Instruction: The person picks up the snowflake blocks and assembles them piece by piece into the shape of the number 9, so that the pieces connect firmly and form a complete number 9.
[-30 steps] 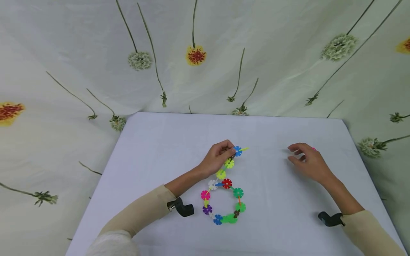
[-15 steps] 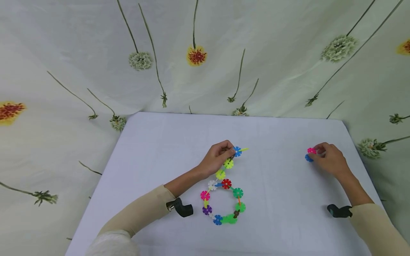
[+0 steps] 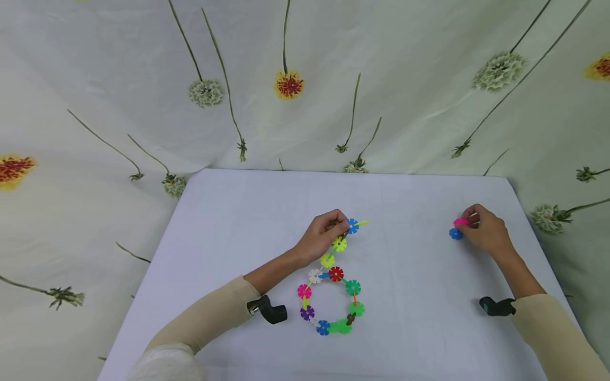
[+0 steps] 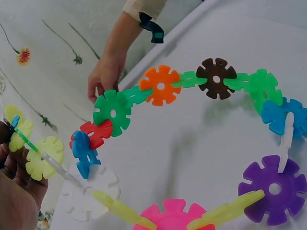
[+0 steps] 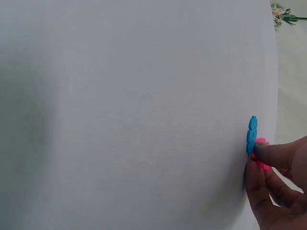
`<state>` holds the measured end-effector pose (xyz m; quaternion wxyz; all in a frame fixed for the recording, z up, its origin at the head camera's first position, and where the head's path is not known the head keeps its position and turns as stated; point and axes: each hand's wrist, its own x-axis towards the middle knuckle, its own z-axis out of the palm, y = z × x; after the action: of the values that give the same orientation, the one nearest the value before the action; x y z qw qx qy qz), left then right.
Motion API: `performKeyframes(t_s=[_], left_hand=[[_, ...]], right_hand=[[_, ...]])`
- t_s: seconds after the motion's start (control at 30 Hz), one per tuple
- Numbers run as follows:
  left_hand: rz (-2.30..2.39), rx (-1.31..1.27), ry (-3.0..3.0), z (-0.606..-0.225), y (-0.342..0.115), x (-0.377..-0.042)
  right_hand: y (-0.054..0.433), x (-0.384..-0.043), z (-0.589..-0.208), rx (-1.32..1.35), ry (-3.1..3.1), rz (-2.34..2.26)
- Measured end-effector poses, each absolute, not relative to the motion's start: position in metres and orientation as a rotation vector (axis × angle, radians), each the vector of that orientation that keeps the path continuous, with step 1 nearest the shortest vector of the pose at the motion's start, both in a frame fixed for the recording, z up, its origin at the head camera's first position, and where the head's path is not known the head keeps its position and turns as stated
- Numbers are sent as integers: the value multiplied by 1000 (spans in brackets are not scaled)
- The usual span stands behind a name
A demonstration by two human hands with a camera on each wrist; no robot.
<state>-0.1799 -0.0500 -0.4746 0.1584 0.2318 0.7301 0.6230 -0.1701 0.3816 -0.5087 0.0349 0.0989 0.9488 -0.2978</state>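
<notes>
A chain of notched plastic snowflake discs (image 3: pixel 335 273), in many colours, forms a ring with a short tail running up to my left hand (image 3: pixel 324 236). That hand pinches the tail near a blue disc (image 3: pixel 352 226), from which a yellow disc seen edge-on sticks out to the right. In the left wrist view the ring hangs large, with an orange disc (image 4: pixel 152 86) and a purple disc (image 4: pixel 261 184). At the right, my right hand (image 3: pixel 486 230) pinches a pink disc (image 5: pixel 262 141) between thumb and fingers. A loose-looking blue disc (image 5: pixel 251 135) sits against the pink one.
A white cloth covers the table (image 3: pixel 405 328). Behind it hangs a flower-printed curtain (image 3: pixel 414 90). Black wrist cameras, one on the left sleeve (image 3: pixel 274 311) and one on the right sleeve (image 3: pixel 495 307), stick out near the table.
My right hand has moved right to the pink and blue discs, taken hold of the pink one, and shifted slightly left with both. The left hand stays on the chain.
</notes>
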Motion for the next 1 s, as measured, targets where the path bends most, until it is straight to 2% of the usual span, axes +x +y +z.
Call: performKeyframes(t_s=[0.33,1.0], left_hand=[[1777,648,2077,-475,-52,-180],[1779,638,2082,-477,-54,-180]], right_hand=[[367,-166,-503,246,2976,-1023],[279,-159,-461,-11,2736,-1455]])
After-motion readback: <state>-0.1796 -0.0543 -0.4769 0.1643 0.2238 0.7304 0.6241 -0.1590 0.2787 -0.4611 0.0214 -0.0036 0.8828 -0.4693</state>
